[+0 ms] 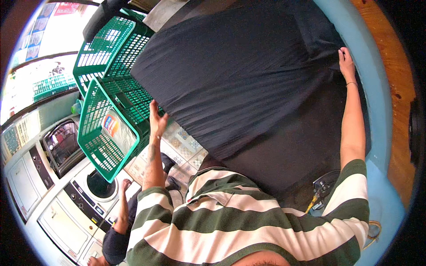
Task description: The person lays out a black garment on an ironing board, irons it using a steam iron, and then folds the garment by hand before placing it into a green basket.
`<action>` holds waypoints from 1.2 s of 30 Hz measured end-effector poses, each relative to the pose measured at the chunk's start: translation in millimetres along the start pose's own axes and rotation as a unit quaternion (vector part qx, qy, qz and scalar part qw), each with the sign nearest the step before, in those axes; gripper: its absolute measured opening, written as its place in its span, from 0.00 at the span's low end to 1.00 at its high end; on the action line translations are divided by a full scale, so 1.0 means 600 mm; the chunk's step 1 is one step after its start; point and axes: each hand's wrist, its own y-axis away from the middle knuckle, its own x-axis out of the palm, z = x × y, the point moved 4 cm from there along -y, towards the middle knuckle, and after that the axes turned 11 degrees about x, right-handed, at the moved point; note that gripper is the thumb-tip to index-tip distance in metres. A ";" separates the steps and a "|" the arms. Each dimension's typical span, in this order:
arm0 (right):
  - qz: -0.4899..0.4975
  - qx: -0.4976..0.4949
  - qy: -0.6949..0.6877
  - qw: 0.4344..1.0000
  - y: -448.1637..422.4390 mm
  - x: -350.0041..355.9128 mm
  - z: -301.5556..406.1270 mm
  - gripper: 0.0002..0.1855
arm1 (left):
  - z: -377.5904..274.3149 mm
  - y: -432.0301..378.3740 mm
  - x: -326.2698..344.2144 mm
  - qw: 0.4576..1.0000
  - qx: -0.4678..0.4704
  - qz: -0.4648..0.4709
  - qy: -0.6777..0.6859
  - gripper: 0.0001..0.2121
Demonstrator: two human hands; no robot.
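Observation:
A large black cloth [233, 73], lightly wrinkled, spreads in front of me, with long creases running toward its right side. My right hand [346, 61] is at its far right edge, close to a pale blue wall; the fingertips pinch the cloth there. At the cloth's left edge is my left hand [158, 121], raised, with thumb and fingers apart and nothing visible between them. Just left of that hand, a green plastic basket [136, 149] contains a clear plastic package [121, 131] with a printed label.
More green baskets [103, 50] stand behind the first. White front-loading laundry machines [90, 196] line the left side. A co-worker's arm [122, 206] shows beside them. Patterned floor tiles [179, 143] lie below my left hand. A blue border [372, 66] curves along the right.

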 end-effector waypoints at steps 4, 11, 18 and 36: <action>-0.018 -0.036 0.015 0.999 -0.013 0.003 -0.020 0.19 | -0.039 -0.008 -0.041 0.997 -0.053 0.046 -0.012 0.16; 0.001 -0.032 0.021 0.999 -0.034 -0.004 -0.046 0.19 | -0.255 0.083 -0.070 0.973 0.170 -0.153 -0.043 0.10; -0.019 -0.058 0.039 0.997 -0.038 -0.002 -0.024 0.18 | -0.101 0.294 0.086 0.976 0.089 -0.019 -0.196 0.20; -0.028 -0.019 0.035 0.999 -0.025 -0.007 -0.021 0.17 | -0.110 0.286 0.140 0.964 0.117 -0.067 -0.228 0.22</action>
